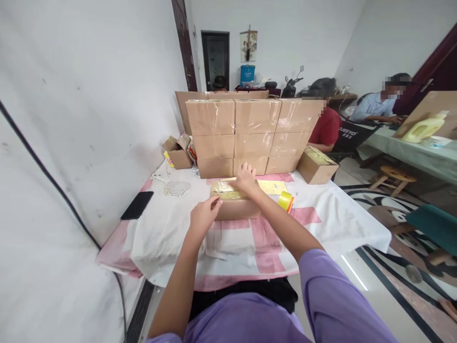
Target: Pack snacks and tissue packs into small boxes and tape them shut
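Note:
A small cardboard box (237, 209) lies on the table in front of me, with glossy clear tape (228, 194) across its top. My left hand (204, 216) is at the box's left end, thumb and fingers drawn together against the corner. Palm down over the top of the box is my right hand (246, 180), fingers apart and slightly bent, touching the taped surface. Just right of the box lies a roll of yellow tape (285, 201) with an orange edge. Behind the box, a yellow dotted sheet (273, 187) is partly hidden by my right arm.
A wall of stacked, taped boxes (233, 138) stands behind. One more taped box (317, 165) is at the right, and an open carton (179, 155) at the left. A white fly swatter (178, 188) and a black phone (137, 205) lie left. Two people sit beyond.

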A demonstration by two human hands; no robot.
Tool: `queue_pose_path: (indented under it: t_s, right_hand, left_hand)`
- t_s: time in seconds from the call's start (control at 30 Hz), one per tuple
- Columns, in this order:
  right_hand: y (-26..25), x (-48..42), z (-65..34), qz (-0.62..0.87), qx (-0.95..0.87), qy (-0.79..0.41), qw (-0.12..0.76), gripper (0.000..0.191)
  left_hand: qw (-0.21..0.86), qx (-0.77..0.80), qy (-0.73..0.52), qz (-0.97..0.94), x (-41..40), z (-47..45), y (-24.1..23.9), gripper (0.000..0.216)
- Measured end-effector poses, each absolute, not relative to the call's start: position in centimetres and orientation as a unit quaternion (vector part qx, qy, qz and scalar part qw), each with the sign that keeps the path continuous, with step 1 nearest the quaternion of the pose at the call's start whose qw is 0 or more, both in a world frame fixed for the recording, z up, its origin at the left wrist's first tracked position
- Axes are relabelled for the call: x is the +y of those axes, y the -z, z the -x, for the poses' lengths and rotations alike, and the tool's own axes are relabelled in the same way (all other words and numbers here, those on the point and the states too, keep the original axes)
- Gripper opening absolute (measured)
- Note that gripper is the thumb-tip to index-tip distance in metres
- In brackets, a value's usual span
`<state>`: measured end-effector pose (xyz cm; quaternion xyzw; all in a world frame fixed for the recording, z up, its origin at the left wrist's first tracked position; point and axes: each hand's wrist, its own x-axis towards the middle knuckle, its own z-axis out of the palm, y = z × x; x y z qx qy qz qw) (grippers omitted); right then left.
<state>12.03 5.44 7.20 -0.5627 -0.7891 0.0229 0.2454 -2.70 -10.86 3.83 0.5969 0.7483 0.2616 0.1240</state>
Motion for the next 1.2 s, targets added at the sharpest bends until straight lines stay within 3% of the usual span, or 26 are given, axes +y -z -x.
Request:
queue_pose_path:
  t_s: [0.1,0.23,0.37,0.57,0.77,0.93,1.1,1.2]
  right_hand:
    - [-7.4,9.1,-19.8,0.593,-0.746,-0.014,0.302,0.019]
    - [-5.0,11.9,-32.1,0.631,-0.720,-0.058,0.281,0.019]
    - [-0.4,13.0,-37.8,0.609,-0.743,-0.105,0.255,0.012]
    - [4.3,16.6,-37.0,0.530,-0.803,-0.157,0.221,0.034]
    - [3.5,18.3,-36.7,0.469,-0.839,-0.166,0.220,0.010]
    - [0.6,15.2,-36.4,0.491,-0.807,-0.150,0.293,0.010]
    - [-2.1,6.6,-31.8,0.478,-0.713,-0.197,0.473,0.010]
    - [-2.1,1.4,-27.2,0.507,-0.685,-0.229,0.470,0.012]
  left_hand:
    - [0.136,0.748,-0.272,-0.590,-11.3,3.3,-3.2,0.043]
    - [0.101,0.726,-0.308,-0.607,-12.5,4.7,-0.2,0.043]
    - [0.013,0.681,-0.383,-0.624,-14.1,5.9,3.1,0.043]
    - [-0.026,0.668,-0.388,-0.635,-14.1,6.1,3.8,0.043]
    - [-0.048,0.682,-0.361,-0.634,-12.7,6.4,3.5,0.045]
    - [-0.045,0.687,-0.361,-0.629,-12.3,7.0,3.4,0.047]
    - [0.003,0.680,-0.390,-0.621,-12.3,8.2,3.6,0.051]
    - [0.043,0.681,-0.414,-0.603,-12.3,9.0,3.9,0.053]
